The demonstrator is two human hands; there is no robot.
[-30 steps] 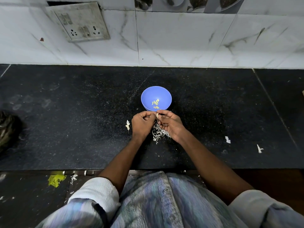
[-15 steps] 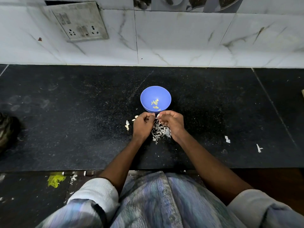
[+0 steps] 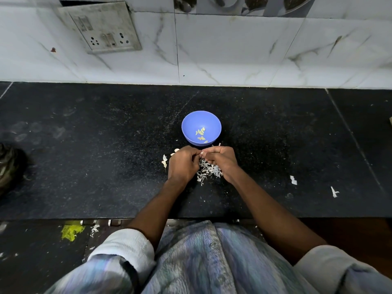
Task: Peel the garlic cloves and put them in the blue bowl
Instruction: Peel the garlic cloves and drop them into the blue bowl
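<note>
The blue bowl [image 3: 201, 119] stands on the black counter and holds several peeled yellowish cloves [image 3: 200, 131]. Just in front of it my left hand [image 3: 182, 164] and my right hand [image 3: 223, 161] meet, fingers curled, pinching a small garlic clove [image 3: 202, 153] between their fingertips. Most of the clove is hidden by the fingers. A heap of white garlic skins [image 3: 209, 171] lies under and between my hands. A few unpeeled cloves [image 3: 165, 160] lie just left of my left hand.
The black counter [image 3: 84, 155] runs to a white marble wall with a switch plate [image 3: 101, 28]. White scraps [image 3: 293, 180] lie at the right. A dark object [image 3: 9, 166] sits at the left edge. The counter's front edge is near my body.
My hands have stayed in front of the bowl, their fingertips drawing closer together on the clove. A small strip of skin now sticks up by my right hand.
</note>
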